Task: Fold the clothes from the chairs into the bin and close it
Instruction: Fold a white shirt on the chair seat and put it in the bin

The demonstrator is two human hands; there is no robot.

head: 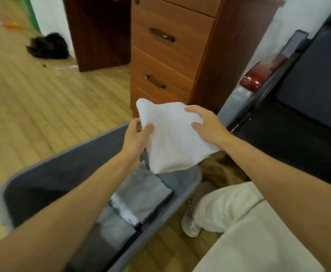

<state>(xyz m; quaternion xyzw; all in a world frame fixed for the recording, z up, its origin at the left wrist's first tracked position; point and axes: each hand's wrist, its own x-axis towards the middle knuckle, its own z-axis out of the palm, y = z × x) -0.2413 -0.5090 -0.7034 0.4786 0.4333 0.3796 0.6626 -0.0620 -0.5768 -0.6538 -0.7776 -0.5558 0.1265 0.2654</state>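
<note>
1. Item: folded white garment (172, 138), centre of frame, held above the far end of the grey bin (62, 169), over the folded grey clothes (147, 191) stacked inside.
2. Handling, as judged: lower it flat with both edges level so the fold survives, then seat it squarely on the stack before letting go.
3. Left hand (137, 140): pinches the garment's left edge, thumb on top, fingers beneath. The forearm reaches in from the lower left.
4. Right hand (207, 126): grasps the right edge, thumb and forefinger spread on top, other fingers hidden. The forearm enters from the lower right.
</note>
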